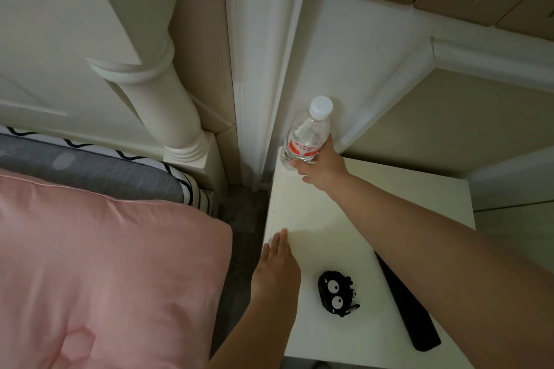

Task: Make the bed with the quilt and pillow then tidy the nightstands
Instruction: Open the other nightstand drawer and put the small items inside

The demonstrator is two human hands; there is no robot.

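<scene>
Our right hand is wrapped around the water bottle at the far left corner of the nightstand, while our left hand rests flat and empty on its near edge. Set down upright, the bottle should clear the black googly-eyed case and dark flat object. The pink quilt lies spread on the bed.

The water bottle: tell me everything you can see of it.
The bottle is clear plastic with a white screw cap and a red-and-white label. The cap is on. It stands roughly upright at the far left corner of the white nightstand, close to the wall. The right hand is wrapped around its lower half. How much water it holds cannot be told.
</scene>
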